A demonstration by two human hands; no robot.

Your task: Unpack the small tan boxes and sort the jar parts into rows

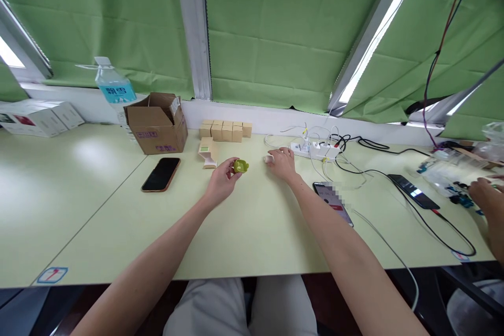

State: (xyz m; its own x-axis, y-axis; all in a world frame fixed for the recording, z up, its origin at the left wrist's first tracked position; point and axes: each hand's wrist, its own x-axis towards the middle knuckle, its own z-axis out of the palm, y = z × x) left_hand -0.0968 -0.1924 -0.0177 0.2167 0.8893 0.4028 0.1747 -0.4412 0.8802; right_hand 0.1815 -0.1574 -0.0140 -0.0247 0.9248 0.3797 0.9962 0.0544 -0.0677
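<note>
My left hand (222,178) pinches a small olive-green, cup-like piece (241,166) just above the table, its hollow side turned partly toward me. To its right, my right hand (282,164) reaches low over the table with its fingers curled at a small white object (269,159). The white object's kind is too small to tell, and the fingers partly cover it. Beside my left hand stands an opened small carton (207,152) with a pale flap and a green patch. Behind it, several small tan boxes (226,131) sit in a row against the wall.
An open brown cardboard box (157,131) and a water bottle (114,84) stand at the back left. A black phone (161,174) lies before them. Right are a white power strip (315,150) with tangled cables, two more phones, and another person's hand (488,199) by plastic bags.
</note>
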